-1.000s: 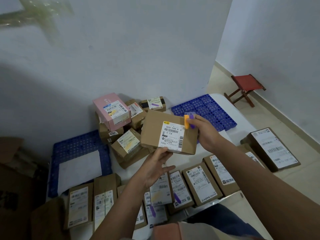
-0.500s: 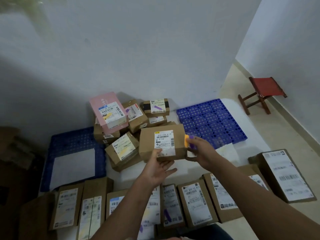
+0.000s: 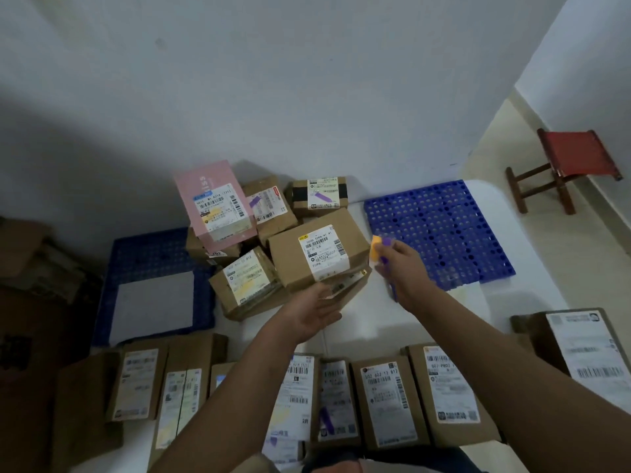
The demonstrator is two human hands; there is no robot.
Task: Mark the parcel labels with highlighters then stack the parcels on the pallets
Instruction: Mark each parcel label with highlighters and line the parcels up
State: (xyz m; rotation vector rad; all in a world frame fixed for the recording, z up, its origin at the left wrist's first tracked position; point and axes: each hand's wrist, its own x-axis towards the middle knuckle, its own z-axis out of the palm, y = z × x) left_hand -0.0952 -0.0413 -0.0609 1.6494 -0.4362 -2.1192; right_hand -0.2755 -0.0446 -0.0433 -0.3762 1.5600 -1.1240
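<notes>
Now my left hand (image 3: 312,314) lies open, palm up, just under the brown parcel (image 3: 317,256) atop the heap; my right hand (image 3: 404,273), beside that parcel, grips the orange and purple highlighters (image 3: 379,252); right of it lies the blue pallet (image 3: 440,233).

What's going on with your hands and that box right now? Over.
Left hand open, just below the box. Right hand grips highlighters. Box sits on the pile, label up. Nothing in the way.
</notes>
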